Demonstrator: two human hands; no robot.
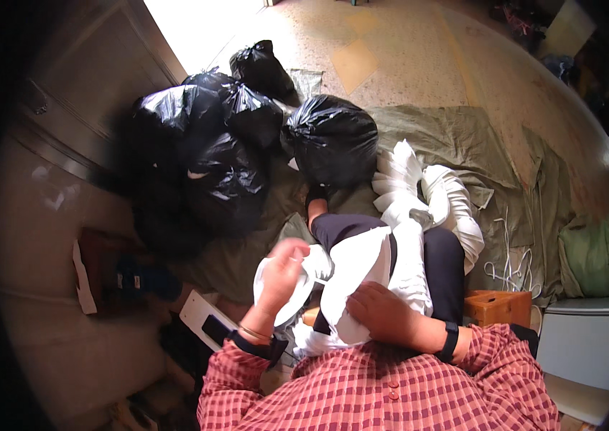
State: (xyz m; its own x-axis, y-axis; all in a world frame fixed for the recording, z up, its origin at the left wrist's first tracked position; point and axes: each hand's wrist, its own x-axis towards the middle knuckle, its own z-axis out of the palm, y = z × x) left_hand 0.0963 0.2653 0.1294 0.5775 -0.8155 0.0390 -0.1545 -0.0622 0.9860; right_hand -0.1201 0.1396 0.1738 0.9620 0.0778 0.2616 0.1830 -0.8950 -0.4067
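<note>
My left hand is raised to the left of my lap, slightly blurred, its fingers curled in at a white rounded fabric piece. Across my thighs lies a larger white curved piece, smooth like a moulded pad. My right hand rests at its lower edge, fingers bent and closed on it. Long stacks of nested white pieces lean over my legs, with another stack beside them to the right. More white fabric is bunched against my shirt.
Several stuffed black plastic bags stand ahead and to the left. A dark green sheet covers the floor. To the right are a wooden stool, white cord, a green sack and a grey-topped white box.
</note>
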